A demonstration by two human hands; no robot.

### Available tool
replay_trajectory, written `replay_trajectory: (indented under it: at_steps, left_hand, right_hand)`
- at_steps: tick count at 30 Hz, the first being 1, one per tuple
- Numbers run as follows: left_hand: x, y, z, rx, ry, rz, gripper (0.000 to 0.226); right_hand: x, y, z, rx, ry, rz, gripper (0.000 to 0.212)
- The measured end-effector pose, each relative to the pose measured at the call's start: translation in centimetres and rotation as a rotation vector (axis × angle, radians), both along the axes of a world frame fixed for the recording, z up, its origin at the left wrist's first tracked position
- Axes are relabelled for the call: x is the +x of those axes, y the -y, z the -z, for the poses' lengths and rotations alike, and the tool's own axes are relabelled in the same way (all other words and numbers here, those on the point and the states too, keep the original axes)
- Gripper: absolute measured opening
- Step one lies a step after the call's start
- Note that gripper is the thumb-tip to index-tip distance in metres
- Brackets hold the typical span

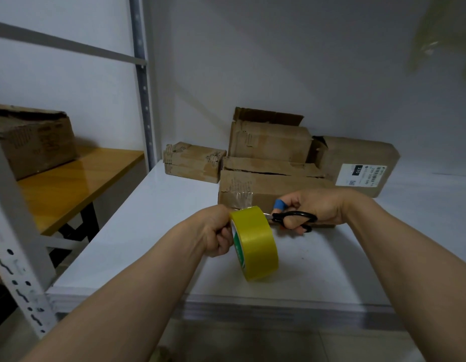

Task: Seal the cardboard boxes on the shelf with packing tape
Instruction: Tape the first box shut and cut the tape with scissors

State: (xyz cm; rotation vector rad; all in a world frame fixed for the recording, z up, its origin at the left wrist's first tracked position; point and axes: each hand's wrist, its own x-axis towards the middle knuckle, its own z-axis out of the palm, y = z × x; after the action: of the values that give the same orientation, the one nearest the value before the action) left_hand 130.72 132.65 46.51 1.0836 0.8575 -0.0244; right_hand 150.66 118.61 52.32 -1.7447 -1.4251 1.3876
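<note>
At nine o'clock a worn carton [36,142] sits on a wooden counter [70,184]. Over the white shelf [148,231], the left hand [216,231] has its fingers [222,246] clenched round a yellow packing tape roll [255,244]. At the roll's one o'clock, black scissors [294,219] touch its edge, grasped by the right hand [313,207]. At twelve o'clock lies the long box [252,189], its top seam gaping. The step in hand looks like freeing the tape's end. The next move calls for drawing a strip across that seam.

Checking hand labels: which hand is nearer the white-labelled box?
Right. The right hand, holding scissors, is in front of the white-labelled box; the left hand, gripping the tape roll, is farther left.
</note>
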Motion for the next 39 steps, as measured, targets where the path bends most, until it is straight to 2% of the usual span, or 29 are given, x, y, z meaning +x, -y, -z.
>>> replay_trajectory:
  at_steps: [3, 5, 6, 8, 9, 12, 13, 16, 17, 20, 23, 26, 28, 30, 33, 36, 39]
  left_hand:
    - [0.2, -0.3, 0.1, -0.027, 0.006, -0.002, 0.036]
    - [0.3, -0.7, 0.4, -0.052, 0.004, 0.027, 0.021]
    - [0.3, -1.0, 0.6, -0.064, 0.004, 0.033, 0.014]
    - [0.2, -1.2, 0.5, -0.099, 0.015, 0.014, 0.006]
    - [0.0, -1.2, 0.4, -0.122, 0.037, -0.005, 0.010]
    - [-0.6, -1.2, 0.3, -0.205, 0.175, 0.003, 0.048]
    - [-0.7, -0.9, 0.1, -0.206, 0.212, 0.015, 0.052]
    - [-1.2, 0.8, -1.2, -0.114, 0.207, 0.006, 0.021]
    - [-1.1, 0.9, -1.3, -0.102, 0.198, -0.018, 0.017]
    - [-0.3, -0.8, -0.4, -0.124, 0.195, -0.068, 0.025]
    - [-0.2, -3.0, 1.6, -0.081, 0.191, -0.026, 0.033]
    - [-0.6, -2.1, 0.8, -0.108, 0.202, 0.045, 0.059]
    - [-0.6, -1.6, 0.2, -0.101, 0.205, 0.106, 0.068]
    - [-0.8, -0.8, -0.4, -0.062, 0.219, 0.114, 0.059]
    - [-1.3, -0.5, -1.1, 0.017, 0.229, 0.097, 0.013]
    - [-1.1, -1.3, -0.8, 0.122, 0.243, 0.083, 0.015]
    - [-0.9, -1.1, -0.6, 0.052, 0.238, 0.085, 0.015]
  right_hand:
    - [0.2, 0.2, 0.1, 0.002, -0.032, 0.018, 0.050]
    - [0.0, 0.2, -0.2, 0.010, -0.021, 0.026, 0.028]
    - [-0.2, 0.3, -0.5, 0.010, 0.010, 0.026, 0.024]
    - [-0.6, 0.4, -1.2, 0.007, 0.102, 0.021, 0.027]
    - [-0.7, 0.4, -1.5, 0.008, 0.150, 0.019, 0.031]
    - [-1.0, 0.5, -1.8, 0.005, 0.230, 0.022, 0.044]
    - [-1.1, 0.6, -1.7, 0.007, 0.238, 0.027, 0.046]
    - [-1.2, 0.7, -1.4, 0.029, 0.256, 0.051, 0.048]
    - [-1.2, 0.7, -1.4, 0.039, 0.265, 0.053, 0.044]
    - [-1.1, 0.7, -0.8, 0.064, 0.291, 0.057, 0.032]
    - [-1.1, 0.6, 0.2, 0.064, 0.199, 0.059, 0.029]
    - [-0.9, 0.6, 0.3, 0.020, 0.070, 0.039, 0.036]
    - [-0.5, 0.5, 0.3, 0.001, 0.044, 0.017, 0.047]
    - [0.0, 0.5, 0.5, -0.024, 0.028, 0.002, 0.054]
    - [1.1, 1.2, 1.4, -0.082, 0.024, 0.001, 0.065]
    - [2.3, 2.2, 1.6, -0.091, 0.016, 0.018, 0.083]
    - [2.4, 2.2, 0.9, -0.119, 0.071, -0.027, 0.089]
